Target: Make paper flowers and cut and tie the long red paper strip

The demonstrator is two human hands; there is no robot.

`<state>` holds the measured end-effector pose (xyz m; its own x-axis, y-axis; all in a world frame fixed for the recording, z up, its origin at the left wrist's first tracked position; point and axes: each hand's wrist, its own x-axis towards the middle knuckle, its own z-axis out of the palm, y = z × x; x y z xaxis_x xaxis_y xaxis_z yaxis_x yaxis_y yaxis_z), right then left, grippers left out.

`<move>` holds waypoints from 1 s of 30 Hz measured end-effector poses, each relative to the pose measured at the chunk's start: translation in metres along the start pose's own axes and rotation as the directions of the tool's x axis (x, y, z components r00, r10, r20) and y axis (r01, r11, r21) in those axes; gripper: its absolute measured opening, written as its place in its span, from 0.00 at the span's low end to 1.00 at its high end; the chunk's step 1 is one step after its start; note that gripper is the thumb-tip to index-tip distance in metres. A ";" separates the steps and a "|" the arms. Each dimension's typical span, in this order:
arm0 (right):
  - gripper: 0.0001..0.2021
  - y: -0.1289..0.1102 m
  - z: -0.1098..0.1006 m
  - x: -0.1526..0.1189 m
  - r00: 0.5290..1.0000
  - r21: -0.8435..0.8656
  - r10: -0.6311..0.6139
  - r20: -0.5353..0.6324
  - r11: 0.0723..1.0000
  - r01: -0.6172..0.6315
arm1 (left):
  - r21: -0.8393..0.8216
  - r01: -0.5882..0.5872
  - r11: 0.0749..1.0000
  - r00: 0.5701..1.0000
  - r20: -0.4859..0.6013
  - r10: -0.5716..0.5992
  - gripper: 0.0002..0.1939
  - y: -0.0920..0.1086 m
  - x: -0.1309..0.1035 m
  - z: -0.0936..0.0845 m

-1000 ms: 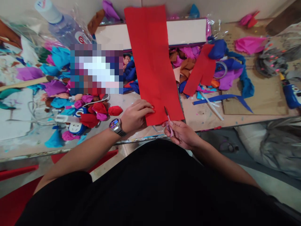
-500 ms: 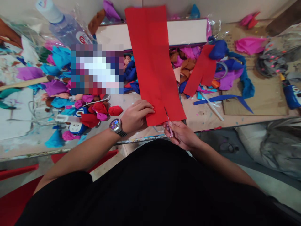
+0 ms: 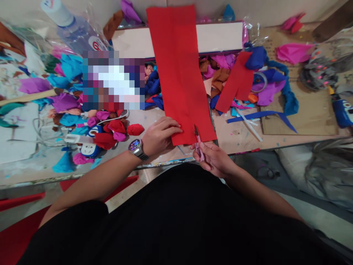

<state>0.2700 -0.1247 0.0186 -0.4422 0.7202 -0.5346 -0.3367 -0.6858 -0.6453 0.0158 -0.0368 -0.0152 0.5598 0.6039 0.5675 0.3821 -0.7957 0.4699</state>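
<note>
Because the red sheet runs from the white-topped box down to the near part of the table, a clean snip at its near end would seem to depend on that end being held flat and lightly taut. One blade needs to pass under the sheet, the other above, with the scissors aimed along the sheet's length; short, full closings would probably leave a smoother edge than many small nips. Which blade lies beneath, if either, cannot be told here. A crease down the middle could pull the cut off line, so smoothing it first would help. The hands are apart: the left hand lies palm down at the sheet's near left corner, fingers bent and tips on the red surface, its thumb too hidden to show any pinch. The right hand is closed round the scissors' handles, palm turned inward, blades pointing away from the body over the sheet. Both forearms reach in from the sides, the left wrist, with its watch, low above the table.
</note>
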 end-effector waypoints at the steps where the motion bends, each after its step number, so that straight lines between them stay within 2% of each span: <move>1: 0.18 0.000 0.000 0.000 1.000 -0.002 0.001 -0.001 1.000 -0.001 | 0.007 0.000 1.000 1.000 -0.001 0.000 0.12 0.000 0.000 0.000; 8: 0.19 0.001 0.001 0.000 1.000 -0.003 0.009 0.005 1.000 -0.009 | -0.001 0.006 1.000 1.000 0.019 -0.006 0.13 0.001 0.001 -0.001; 13: 0.19 0.001 0.000 0.001 1.000 -0.013 0.003 -0.003 1.000 -0.003 | 0.011 0.010 1.000 1.000 0.010 -0.010 0.09 0.001 0.001 -0.001; 19: 0.18 0.001 0.001 0.002 1.000 -0.030 0.009 -0.009 1.000 -0.009 | 0.011 -0.036 0.999 0.999 -0.013 0.036 0.14 0.002 0.002 -0.002; 30: 0.18 0.000 0.003 0.002 1.000 -0.013 0.002 -0.013 1.000 -0.002 | 0.013 -0.018 1.000 1.000 -0.003 0.018 0.13 0.002 0.001 -0.003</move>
<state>0.2661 -0.1237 0.0190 -0.4320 0.7202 -0.5429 -0.3246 -0.6858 -0.6514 0.0150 -0.0375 -0.0119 0.5647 0.5893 0.5778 0.3814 -0.8072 0.4505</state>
